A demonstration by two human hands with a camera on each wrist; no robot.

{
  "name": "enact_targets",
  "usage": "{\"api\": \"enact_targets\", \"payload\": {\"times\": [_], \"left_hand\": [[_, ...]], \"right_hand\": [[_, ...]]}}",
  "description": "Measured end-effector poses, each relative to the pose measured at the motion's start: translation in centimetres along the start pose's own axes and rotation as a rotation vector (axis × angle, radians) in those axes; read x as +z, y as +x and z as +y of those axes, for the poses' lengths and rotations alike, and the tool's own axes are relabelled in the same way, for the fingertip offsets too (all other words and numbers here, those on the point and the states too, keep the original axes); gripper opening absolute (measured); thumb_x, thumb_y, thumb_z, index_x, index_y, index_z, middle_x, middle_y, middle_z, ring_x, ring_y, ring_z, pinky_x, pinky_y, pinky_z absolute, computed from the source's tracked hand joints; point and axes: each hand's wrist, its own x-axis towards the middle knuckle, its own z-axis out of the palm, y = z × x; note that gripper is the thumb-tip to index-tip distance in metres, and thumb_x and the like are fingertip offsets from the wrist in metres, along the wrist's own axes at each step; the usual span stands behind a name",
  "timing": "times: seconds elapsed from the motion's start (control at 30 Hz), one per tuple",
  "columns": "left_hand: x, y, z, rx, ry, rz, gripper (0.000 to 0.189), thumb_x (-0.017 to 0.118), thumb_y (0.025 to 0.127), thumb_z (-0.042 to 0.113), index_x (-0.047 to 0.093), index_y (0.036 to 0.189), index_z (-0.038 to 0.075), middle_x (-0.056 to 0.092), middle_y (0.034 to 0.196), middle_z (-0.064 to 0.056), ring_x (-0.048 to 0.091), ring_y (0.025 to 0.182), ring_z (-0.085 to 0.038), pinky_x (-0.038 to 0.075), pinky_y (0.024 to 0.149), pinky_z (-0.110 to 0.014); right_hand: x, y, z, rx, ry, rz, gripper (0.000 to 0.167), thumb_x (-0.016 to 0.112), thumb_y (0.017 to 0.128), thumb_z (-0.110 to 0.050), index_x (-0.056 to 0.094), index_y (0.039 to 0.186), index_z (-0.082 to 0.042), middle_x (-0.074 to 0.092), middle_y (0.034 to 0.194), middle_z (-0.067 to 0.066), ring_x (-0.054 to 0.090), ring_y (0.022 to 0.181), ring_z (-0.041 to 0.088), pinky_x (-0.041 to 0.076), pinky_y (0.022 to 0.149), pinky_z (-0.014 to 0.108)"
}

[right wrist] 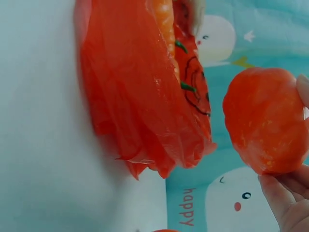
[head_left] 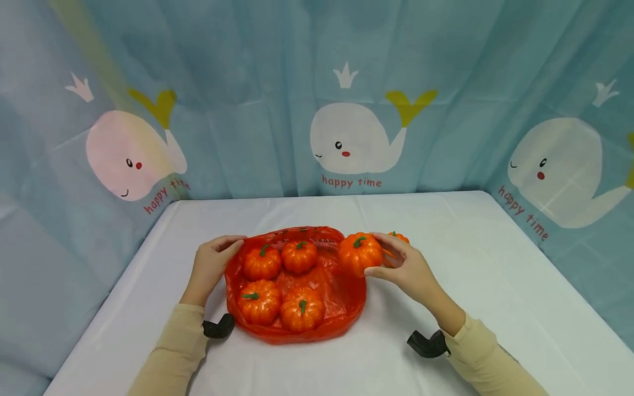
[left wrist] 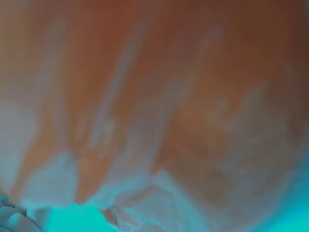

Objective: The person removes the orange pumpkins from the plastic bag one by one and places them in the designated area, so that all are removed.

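Note:
My right hand (head_left: 408, 269) holds a small orange toy pumpkin (head_left: 360, 253) with a green stem, thumb on its near side and fingers on its far side. It is raised at the right rim of a red plastic bag (head_left: 342, 316). In the right wrist view the pumpkin (right wrist: 265, 121) hangs apart from the bag (right wrist: 130, 87). My left hand (head_left: 213, 267) pinches the bag's left rim. Several pumpkins (head_left: 303, 309) sit inside the opened bag, stems showing. The left wrist view is filled by blurred, see-through reddish bag plastic (left wrist: 145, 96).
Another pumpkin (head_left: 398, 237) is on the white table (head_left: 446, 220), partly hidden behind my right hand. Black wrist mounts (head_left: 428, 345) stick out from both sleeves. A blue curtain (head_left: 247, 137) with printed whales stands behind the table and at its sides.

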Motion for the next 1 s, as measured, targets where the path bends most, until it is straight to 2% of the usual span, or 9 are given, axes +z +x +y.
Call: {"api": "enact_targets", "payload": {"times": [0.2, 0.4, 0.63, 0.7, 0.8, 1.0], "left_hand": [[0.2, -0.1, -0.1, 0.006, -0.006, 0.008, 0.048, 0.060, 0.097, 0.048, 0.069, 0.125, 0.010, 0.068, 0.128, -0.012, 0.057, 0.122, -0.021, 0.044, 0.084, -0.005], [0.1, -0.2, -0.1, -0.008, 0.029, 0.008, 0.048, 0.058, 0.097, 0.049, 0.069, 0.125, 0.012, 0.068, 0.129, -0.011, 0.057, 0.123, -0.021, 0.045, 0.088, -0.009], [0.1, 0.0, -0.2, -0.012, 0.017, 0.006, 0.048, 0.059, 0.097, 0.048, 0.069, 0.126, 0.011, 0.068, 0.129, -0.012, 0.057, 0.123, -0.021, 0.044, 0.085, -0.005], [0.3, 0.0, -0.3, -0.018, 0.006, 0.000, 0.048, 0.059, 0.097, 0.048, 0.069, 0.126, 0.011, 0.067, 0.130, -0.012, 0.056, 0.124, -0.021, 0.044, 0.084, -0.004], [0.5, 0.1, -0.3, -0.025, 0.003, -0.006, 0.049, 0.060, 0.097, 0.049, 0.069, 0.126, 0.011, 0.067, 0.130, -0.011, 0.056, 0.125, -0.021, 0.044, 0.085, -0.005], [0.6, 0.1, -0.3, -0.012, 0.018, 0.011, 0.049, 0.058, 0.097, 0.050, 0.069, 0.126, 0.011, 0.067, 0.130, -0.011, 0.056, 0.124, -0.022, 0.044, 0.084, -0.005]], "right_hand": [[-1.0, -0.7, 0.4, 0.033, -0.022, 0.034, 0.072, 0.082, 0.082, -0.016, 0.048, 0.146, -0.008, 0.049, 0.149, 0.015, 0.060, 0.127, 0.028, 0.055, 0.092, 0.026], [-1.2, -1.1, 0.5, 0.019, -0.035, 0.045, 0.073, 0.082, 0.082, -0.016, 0.048, 0.146, -0.010, 0.047, 0.151, 0.013, 0.059, 0.128, 0.024, 0.054, 0.092, 0.025], [-1.6, -1.2, 0.5, -0.001, -0.012, 0.096, 0.073, 0.082, 0.082, -0.013, 0.048, 0.146, -0.006, 0.048, 0.151, 0.014, 0.057, 0.123, -0.002, 0.052, 0.092, 0.018], [-1.9, -1.3, 0.5, -0.007, -0.011, 0.113, 0.072, 0.081, 0.082, -0.011, 0.047, 0.146, -0.004, 0.047, 0.151, 0.016, 0.054, 0.124, -0.006, 0.051, 0.093, 0.016], [-2.3, -1.3, 0.5, -0.005, -0.012, 0.130, 0.073, 0.080, 0.083, -0.010, 0.045, 0.147, -0.003, 0.046, 0.152, 0.016, 0.052, 0.128, -0.003, 0.050, 0.094, 0.015], [-3.2, -1.2, 0.4, 0.012, -0.029, 0.168, 0.072, 0.079, 0.085, -0.014, 0.045, 0.148, -0.005, 0.044, 0.153, 0.015, 0.051, 0.136, 0.013, 0.049, 0.093, 0.015]]}}
